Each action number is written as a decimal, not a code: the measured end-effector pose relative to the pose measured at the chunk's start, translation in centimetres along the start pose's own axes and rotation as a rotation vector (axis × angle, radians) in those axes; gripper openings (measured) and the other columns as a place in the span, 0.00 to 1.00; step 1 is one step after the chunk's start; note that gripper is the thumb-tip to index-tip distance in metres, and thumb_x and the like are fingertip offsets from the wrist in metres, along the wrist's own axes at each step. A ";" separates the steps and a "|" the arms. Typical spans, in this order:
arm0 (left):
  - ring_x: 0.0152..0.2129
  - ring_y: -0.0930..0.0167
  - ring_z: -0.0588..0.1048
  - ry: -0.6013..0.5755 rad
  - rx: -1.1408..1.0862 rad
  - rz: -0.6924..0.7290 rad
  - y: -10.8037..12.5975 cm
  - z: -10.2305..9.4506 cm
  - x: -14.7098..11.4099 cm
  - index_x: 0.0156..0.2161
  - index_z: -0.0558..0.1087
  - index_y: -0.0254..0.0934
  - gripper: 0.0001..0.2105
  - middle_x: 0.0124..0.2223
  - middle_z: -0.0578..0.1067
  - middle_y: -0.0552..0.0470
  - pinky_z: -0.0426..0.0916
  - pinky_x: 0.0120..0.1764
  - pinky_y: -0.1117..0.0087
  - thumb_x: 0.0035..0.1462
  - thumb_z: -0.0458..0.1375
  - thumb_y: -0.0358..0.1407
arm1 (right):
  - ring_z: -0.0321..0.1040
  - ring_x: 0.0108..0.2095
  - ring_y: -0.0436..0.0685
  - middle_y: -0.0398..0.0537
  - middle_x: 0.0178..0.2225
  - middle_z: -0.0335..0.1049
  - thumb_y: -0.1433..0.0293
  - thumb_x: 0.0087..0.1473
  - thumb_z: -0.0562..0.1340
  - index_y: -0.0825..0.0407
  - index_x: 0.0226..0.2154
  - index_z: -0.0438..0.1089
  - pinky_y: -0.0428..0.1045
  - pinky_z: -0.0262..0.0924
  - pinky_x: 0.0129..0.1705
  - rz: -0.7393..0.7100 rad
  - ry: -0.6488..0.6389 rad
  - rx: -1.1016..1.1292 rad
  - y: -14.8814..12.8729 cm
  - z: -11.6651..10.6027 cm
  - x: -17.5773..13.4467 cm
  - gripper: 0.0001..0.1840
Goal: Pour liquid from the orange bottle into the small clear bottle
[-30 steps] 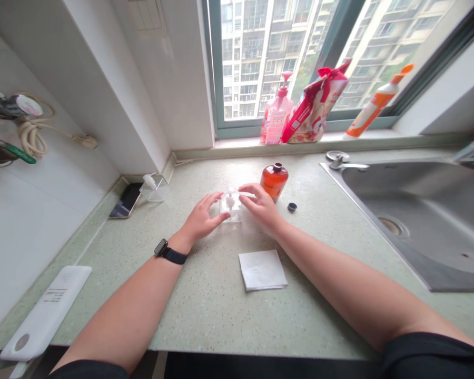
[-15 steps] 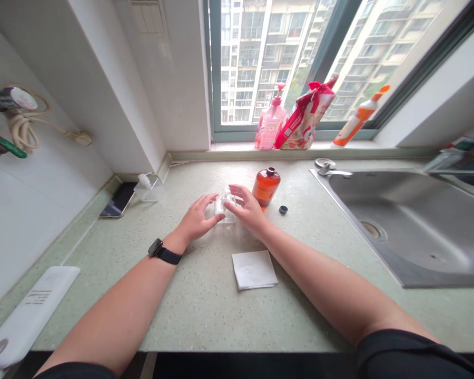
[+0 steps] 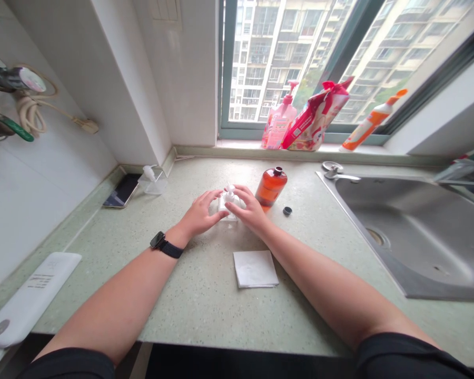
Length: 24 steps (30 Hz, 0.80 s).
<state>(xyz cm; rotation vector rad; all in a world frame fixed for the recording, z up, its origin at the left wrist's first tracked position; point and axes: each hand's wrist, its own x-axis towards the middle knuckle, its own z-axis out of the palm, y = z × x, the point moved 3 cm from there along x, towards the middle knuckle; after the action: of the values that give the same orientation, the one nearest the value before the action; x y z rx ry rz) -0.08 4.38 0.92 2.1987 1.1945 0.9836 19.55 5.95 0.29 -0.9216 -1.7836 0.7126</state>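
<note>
A small clear pump bottle (image 3: 224,202) with a white pump head (image 3: 230,190) stands on the counter between both hands. My left hand (image 3: 201,213) is curled round the left side of its body, thumb at the front. My right hand (image 3: 250,208) has its thumb and fingers closed about the neck, just below the pump head. Behind my right hand stands an uncapped amber bottle (image 3: 271,187) of orange-brown liquid. Its black cap (image 3: 287,210) lies to the right. A folded white paper towel (image 3: 256,269) rests nearer to me.
The steel sink (image 3: 411,226) and its tap (image 3: 342,176) are at the right. Another clear pump bottle (image 3: 153,181) and a phone (image 3: 122,190) are at the back left. A white power bank (image 3: 35,295) lies front left. Several cleaning products, including a pink pump bottle (image 3: 279,123), line the windowsill.
The camera view has turned slightly left, so the scene sits a little further right. Both hands stay at the clear pump bottle, and the white pump head shows more plainly above the fingers.
</note>
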 end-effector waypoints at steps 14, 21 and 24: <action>0.61 0.54 0.75 -0.017 0.009 -0.002 -0.1 0.1 0.0 0.67 0.67 0.42 0.31 0.61 0.76 0.41 0.67 0.66 0.47 0.65 0.64 0.53 | 0.71 0.60 0.65 0.53 0.54 0.74 0.50 0.63 0.67 0.44 0.48 0.77 0.63 0.66 0.65 0.014 0.073 0.059 -0.2 -0.8 -0.7 0.19; 0.60 0.53 0.75 -0.012 0.002 0.002 -0.3 0.2 0.1 0.67 0.67 0.42 0.31 0.61 0.76 0.40 0.67 0.66 0.46 0.65 0.65 0.52 | 0.71 0.61 0.66 0.55 0.55 0.74 0.49 0.62 0.68 0.45 0.51 0.79 0.63 0.64 0.67 0.007 0.054 -0.030 -0.2 0.5 0.1 0.23; 0.61 0.54 0.75 -0.012 0.007 0.001 -0.3 0.2 0.0 0.67 0.67 0.42 0.30 0.61 0.77 0.41 0.67 0.66 0.46 0.65 0.65 0.51 | 0.72 0.60 0.66 0.55 0.56 0.75 0.48 0.60 0.68 0.45 0.53 0.76 0.65 0.65 0.66 0.063 0.117 0.014 0.3 0.3 -0.2 0.25</action>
<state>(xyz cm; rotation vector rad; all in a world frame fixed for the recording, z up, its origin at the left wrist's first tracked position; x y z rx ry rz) -0.06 4.55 0.64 2.2080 1.1939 0.9667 19.42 5.97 -0.15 -0.9932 -1.6516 0.6962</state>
